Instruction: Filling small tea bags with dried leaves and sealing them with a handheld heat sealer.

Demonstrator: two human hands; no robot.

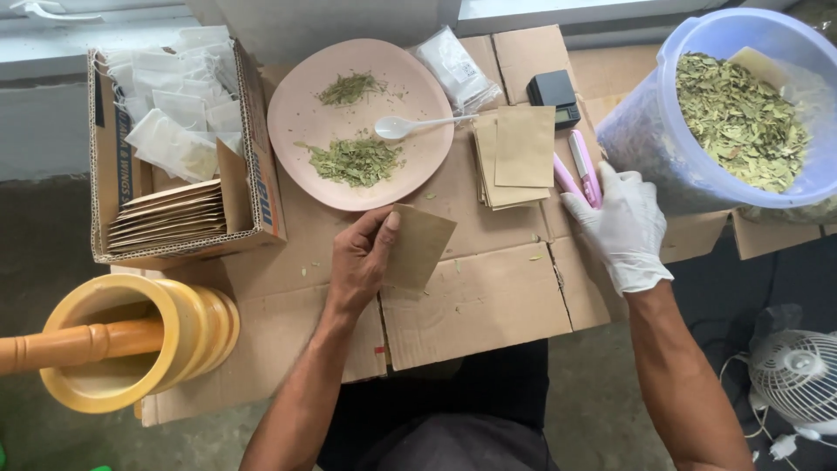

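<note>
My bare left hand point(362, 260) pinches a flat brown paper pouch point(420, 244) over the flattened cardboard point(488, 296), just below a pink plate point(296, 113). The plate carries two small heaps of dried green leaf bits point(356, 160) and a white plastic spoon point(410, 126). My right hand point(621, 222), in a white glove, rests on a pink hand-held sealer point(582, 167) and grips its near end. A stack of brown pouches point(513, 157) lies between the plate and the sealer.
A clear tub of dried leaves point(741, 113) stands at the right. A small black scale point(554, 94) and clear bags point(455, 66) sit at the back. A cardboard box point(253, 174) with pouches and bags is left. A yellow mortar with pestle point(131, 349) and a white fan point(798, 375) flank me.
</note>
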